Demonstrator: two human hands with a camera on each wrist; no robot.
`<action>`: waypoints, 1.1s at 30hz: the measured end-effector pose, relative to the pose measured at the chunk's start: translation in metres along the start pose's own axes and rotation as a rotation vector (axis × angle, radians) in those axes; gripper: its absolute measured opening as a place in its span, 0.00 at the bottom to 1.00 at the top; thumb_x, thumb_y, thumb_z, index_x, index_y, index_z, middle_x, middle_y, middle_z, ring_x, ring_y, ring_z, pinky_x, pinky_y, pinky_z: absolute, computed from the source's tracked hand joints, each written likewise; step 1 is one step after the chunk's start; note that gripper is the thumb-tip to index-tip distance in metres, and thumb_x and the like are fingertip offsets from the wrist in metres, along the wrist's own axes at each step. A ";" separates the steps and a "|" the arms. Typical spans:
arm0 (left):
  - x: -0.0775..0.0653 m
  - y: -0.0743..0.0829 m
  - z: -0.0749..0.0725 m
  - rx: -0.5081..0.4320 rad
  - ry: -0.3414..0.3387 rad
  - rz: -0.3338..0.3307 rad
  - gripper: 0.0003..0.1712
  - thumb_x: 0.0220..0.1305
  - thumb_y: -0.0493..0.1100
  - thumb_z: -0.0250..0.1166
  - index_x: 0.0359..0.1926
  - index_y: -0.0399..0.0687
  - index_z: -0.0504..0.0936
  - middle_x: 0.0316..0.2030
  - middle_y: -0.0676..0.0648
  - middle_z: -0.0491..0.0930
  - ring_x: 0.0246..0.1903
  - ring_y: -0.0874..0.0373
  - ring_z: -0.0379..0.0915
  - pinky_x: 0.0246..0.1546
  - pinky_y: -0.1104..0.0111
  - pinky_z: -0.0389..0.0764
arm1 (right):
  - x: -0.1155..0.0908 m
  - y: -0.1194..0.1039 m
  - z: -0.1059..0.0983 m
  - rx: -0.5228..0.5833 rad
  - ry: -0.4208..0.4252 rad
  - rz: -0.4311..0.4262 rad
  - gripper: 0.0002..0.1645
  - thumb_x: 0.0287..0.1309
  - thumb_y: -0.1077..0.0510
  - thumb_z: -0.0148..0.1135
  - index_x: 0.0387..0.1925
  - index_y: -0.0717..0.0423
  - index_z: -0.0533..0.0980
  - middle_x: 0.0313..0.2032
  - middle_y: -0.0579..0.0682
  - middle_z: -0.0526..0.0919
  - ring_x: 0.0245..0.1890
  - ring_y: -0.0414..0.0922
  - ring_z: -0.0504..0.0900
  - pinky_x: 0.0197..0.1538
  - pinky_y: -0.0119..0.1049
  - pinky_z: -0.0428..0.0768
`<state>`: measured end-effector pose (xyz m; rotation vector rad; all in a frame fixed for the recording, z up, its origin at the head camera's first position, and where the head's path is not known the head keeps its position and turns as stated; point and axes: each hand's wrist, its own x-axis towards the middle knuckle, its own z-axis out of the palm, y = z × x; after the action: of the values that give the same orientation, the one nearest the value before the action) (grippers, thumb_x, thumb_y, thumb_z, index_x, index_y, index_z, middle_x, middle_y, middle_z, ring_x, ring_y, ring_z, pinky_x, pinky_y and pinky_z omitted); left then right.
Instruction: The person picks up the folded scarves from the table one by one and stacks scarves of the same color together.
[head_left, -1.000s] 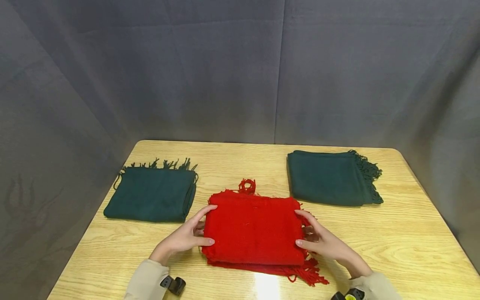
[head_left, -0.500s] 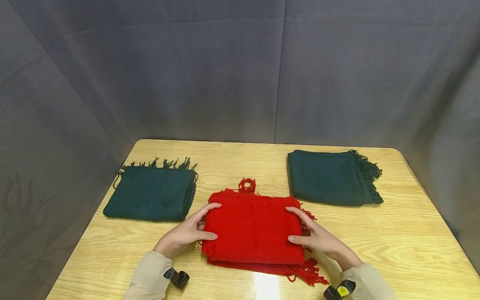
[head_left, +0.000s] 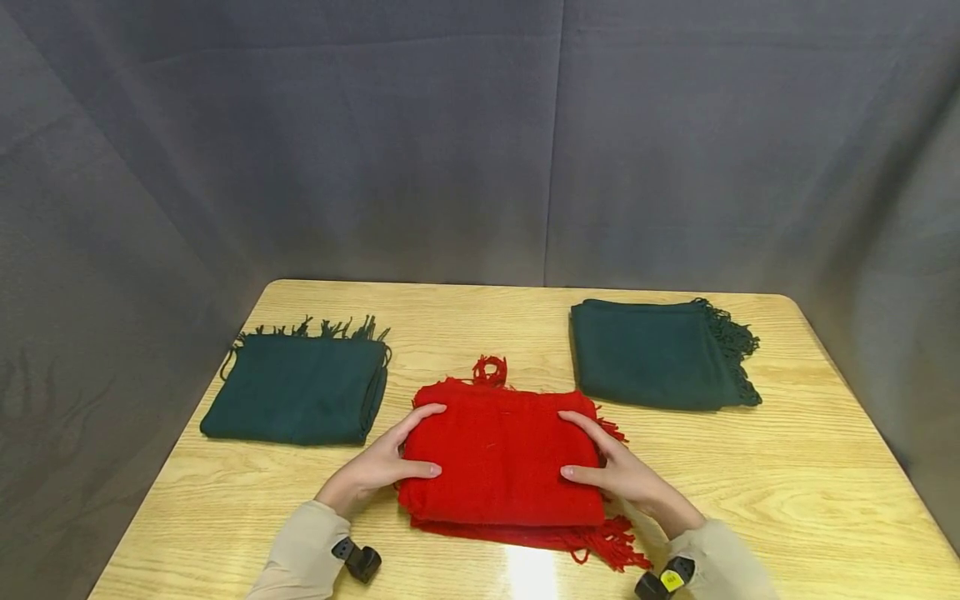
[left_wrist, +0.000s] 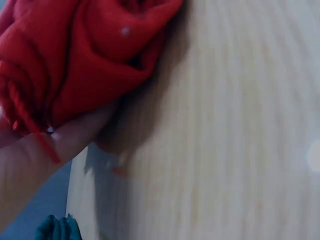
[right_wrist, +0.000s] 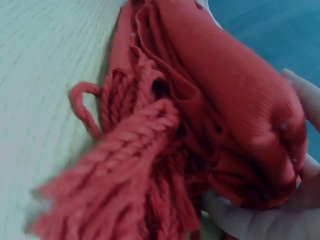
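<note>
A folded red scarf [head_left: 502,458] lies at the middle front of the table, its fringe [head_left: 611,542] spilling out at the near right corner. My left hand [head_left: 375,458] grips its left side, thumb and a finger on top and other fingers hidden by the cloth. On the opposite side my right hand [head_left: 626,475] holds it the same way. In the left wrist view the scarf's layered folds [left_wrist: 95,60] rest over the hand [left_wrist: 55,150]. The right wrist view shows thick twisted tassels [right_wrist: 120,160] hanging beside fingers [right_wrist: 235,217] tucked under the folds.
Two folded dark green scarves with fringes rest on the wooden table [head_left: 787,483]: one green scarf [head_left: 300,387] at the left, another green scarf [head_left: 648,354] at the back right. A grey curtain [head_left: 420,150] surrounds the back and sides.
Both hands have slid inward over the red scarf's sides, thumbs and fingers reaching further onto its top. The scarf itself has stayed nearly in place; the whole view has shifted slightly.
</note>
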<state>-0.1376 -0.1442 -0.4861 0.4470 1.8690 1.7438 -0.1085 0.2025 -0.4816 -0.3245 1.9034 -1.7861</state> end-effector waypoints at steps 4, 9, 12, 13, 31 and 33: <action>0.002 0.000 0.003 0.014 0.030 -0.001 0.44 0.48 0.33 0.69 0.65 0.58 0.59 0.59 0.45 0.59 0.54 0.50 0.60 0.51 0.60 0.67 | 0.002 0.002 0.006 0.073 0.066 0.036 0.42 0.53 0.62 0.62 0.66 0.47 0.53 0.58 0.61 0.60 0.52 0.52 0.68 0.44 0.45 0.77; 0.003 0.001 0.005 0.055 0.046 0.012 0.42 0.48 0.33 0.69 0.63 0.56 0.61 0.57 0.44 0.60 0.52 0.49 0.61 0.49 0.60 0.67 | 0.004 0.003 0.016 0.126 0.187 0.050 0.41 0.49 0.64 0.65 0.63 0.48 0.57 0.54 0.61 0.64 0.46 0.51 0.73 0.40 0.48 0.78; 0.003 0.002 0.008 0.063 0.054 0.029 0.41 0.47 0.32 0.68 0.62 0.53 0.61 0.56 0.43 0.62 0.49 0.49 0.64 0.47 0.61 0.70 | 0.004 0.002 0.021 0.132 0.247 0.048 0.41 0.47 0.67 0.65 0.62 0.49 0.58 0.52 0.62 0.65 0.43 0.51 0.75 0.38 0.49 0.79; 0.003 0.002 0.008 0.058 0.056 0.035 0.41 0.47 0.31 0.68 0.62 0.52 0.61 0.56 0.43 0.62 0.48 0.49 0.65 0.46 0.61 0.71 | 0.004 0.001 0.023 0.138 0.260 0.046 0.41 0.46 0.68 0.65 0.62 0.50 0.59 0.52 0.63 0.65 0.43 0.51 0.75 0.37 0.49 0.79; -0.002 0.011 0.013 0.054 0.115 0.056 0.42 0.44 0.27 0.67 0.61 0.56 0.64 0.52 0.43 0.66 0.47 0.49 0.66 0.44 0.59 0.71 | 0.003 -0.011 0.029 0.132 0.315 0.026 0.42 0.42 0.72 0.64 0.60 0.52 0.61 0.50 0.60 0.66 0.43 0.51 0.74 0.40 0.43 0.77; -0.001 0.012 0.013 0.067 0.114 0.059 0.42 0.45 0.27 0.67 0.61 0.56 0.63 0.52 0.43 0.66 0.47 0.48 0.66 0.44 0.59 0.71 | 0.003 -0.012 0.029 0.139 0.306 0.019 0.42 0.43 0.72 0.64 0.61 0.52 0.61 0.50 0.61 0.67 0.43 0.51 0.74 0.40 0.43 0.77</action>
<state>-0.1307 -0.1333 -0.4744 0.4412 2.0178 1.7825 -0.0981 0.1749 -0.4706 0.0186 1.9581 -2.0376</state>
